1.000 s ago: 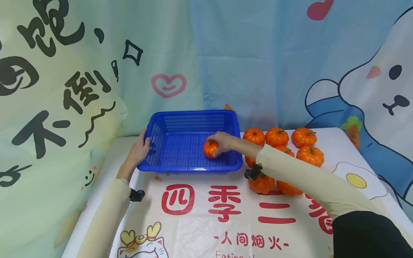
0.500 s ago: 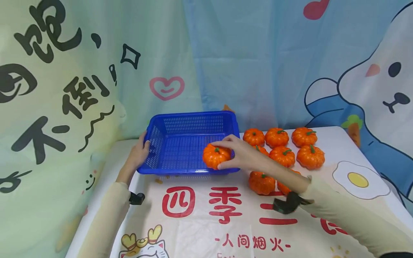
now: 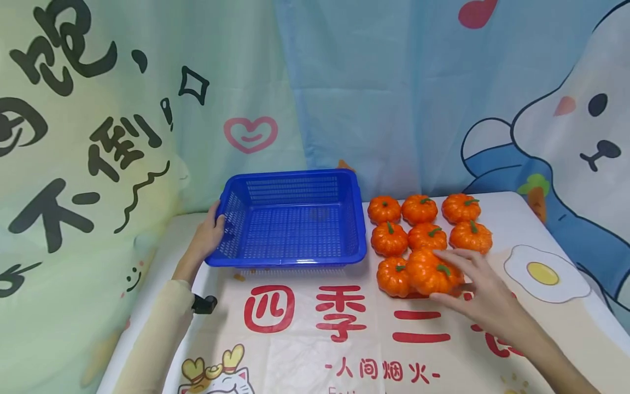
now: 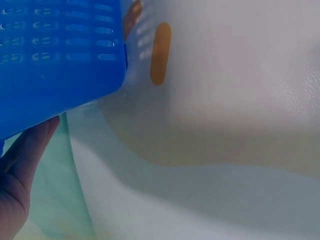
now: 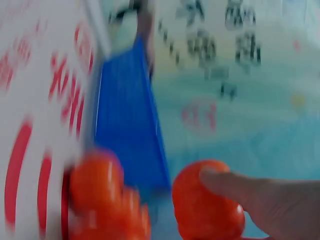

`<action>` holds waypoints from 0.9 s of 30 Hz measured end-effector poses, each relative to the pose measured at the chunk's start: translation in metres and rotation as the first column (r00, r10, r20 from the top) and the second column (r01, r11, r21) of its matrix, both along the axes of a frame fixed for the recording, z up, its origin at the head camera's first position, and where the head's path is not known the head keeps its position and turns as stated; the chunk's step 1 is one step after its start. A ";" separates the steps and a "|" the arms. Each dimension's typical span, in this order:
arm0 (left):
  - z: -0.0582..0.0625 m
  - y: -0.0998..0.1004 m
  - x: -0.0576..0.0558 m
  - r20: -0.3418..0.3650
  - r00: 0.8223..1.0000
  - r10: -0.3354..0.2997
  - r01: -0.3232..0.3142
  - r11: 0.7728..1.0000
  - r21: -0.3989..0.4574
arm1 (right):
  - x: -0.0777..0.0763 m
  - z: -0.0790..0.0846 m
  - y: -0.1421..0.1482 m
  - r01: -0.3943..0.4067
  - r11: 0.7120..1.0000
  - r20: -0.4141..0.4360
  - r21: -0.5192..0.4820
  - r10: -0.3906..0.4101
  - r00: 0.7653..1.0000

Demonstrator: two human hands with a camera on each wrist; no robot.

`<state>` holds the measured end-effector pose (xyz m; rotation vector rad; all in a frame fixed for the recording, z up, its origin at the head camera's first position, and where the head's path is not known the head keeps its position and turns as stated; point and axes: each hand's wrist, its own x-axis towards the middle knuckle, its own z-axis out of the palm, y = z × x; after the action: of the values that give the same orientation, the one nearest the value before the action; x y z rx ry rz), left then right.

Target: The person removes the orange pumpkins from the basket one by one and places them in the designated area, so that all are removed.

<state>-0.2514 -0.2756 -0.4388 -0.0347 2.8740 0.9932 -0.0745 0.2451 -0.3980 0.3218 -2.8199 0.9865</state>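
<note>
My left hand (image 3: 209, 235) grips the left rim of a blue plastic basket (image 3: 290, 261). In the left wrist view, the left hand's fingers (image 4: 37, 145) lie under the rim of the basket (image 4: 55, 82). The basket contains nothing. At the right of the table, my right hand (image 3: 487, 293) holds a small orange toy pumpkin (image 3: 430, 273) between thumb and fingers, over the front of a group of similar pumpkins. The right wrist view shows the thumb (image 5: 220, 181) pressed against the held pumpkin (image 5: 205, 215). Whatever lies directly behind the held pumpkin is mostly hidden.
Pumpkins in rows, among them a back-left one (image 3: 384, 210) and a front-left one (image 3: 392, 278), stand right of the basket. A printed cloth (image 3: 295, 350) covers the table. A patterned curtain (image 3: 354, 109) hangs right behind.
My right hand lifted a pumpkin out of the basket and carried it rightwards to the front of the pumpkin group. My left hand stayed on the basket rim.
</note>
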 end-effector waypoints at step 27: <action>-0.001 -0.002 0.000 -0.014 1.000 0.002 -0.002 1.000 -0.003 | -0.019 -0.087 0.103 0.122 0.979 0.301 0.164 -0.168 0.939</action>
<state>-0.2516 -0.2776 -0.4403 -0.0303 2.8891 0.9933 -0.0932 0.3476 -0.4847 -0.0373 -3.1526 0.8737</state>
